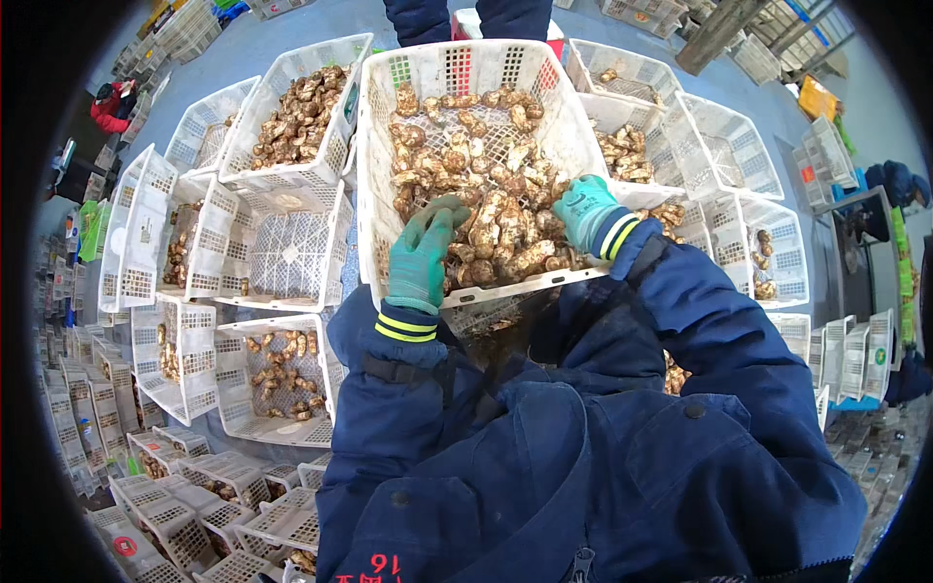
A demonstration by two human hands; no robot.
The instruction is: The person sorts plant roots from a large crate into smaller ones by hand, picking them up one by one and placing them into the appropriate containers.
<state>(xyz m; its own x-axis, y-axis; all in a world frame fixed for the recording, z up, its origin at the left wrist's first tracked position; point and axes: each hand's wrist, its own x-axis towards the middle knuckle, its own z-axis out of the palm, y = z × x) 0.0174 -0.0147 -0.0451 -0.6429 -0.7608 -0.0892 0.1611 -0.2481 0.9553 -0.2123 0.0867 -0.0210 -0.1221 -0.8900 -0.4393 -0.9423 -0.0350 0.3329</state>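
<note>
A white plastic crate (477, 55) stands before me, with many brown-and-white mushrooms (503, 218) inside that look like matsutake. They lie thickest at its near end and looser at the far end, where the mesh floor shows. My left hand (426, 251), in a green coated glove, reaches over the near left part of the crate. Its fingers extend over the mushrooms, with no mushroom visible in its grasp. At the right wall, my right hand (585, 210) in a matching glove has its fingers curled down among the mushrooms. Its fingertips are hidden, so any hold cannot be made out.
Left of me stand a crate heaped with mushrooms (302, 120), a bare-floored crate (288, 248) and a sparsely filled crate (284, 375). More crates (729, 153) flank the right. Across from me are another person's legs (466, 18). Stacked crates (168, 510) crowd the lower left.
</note>
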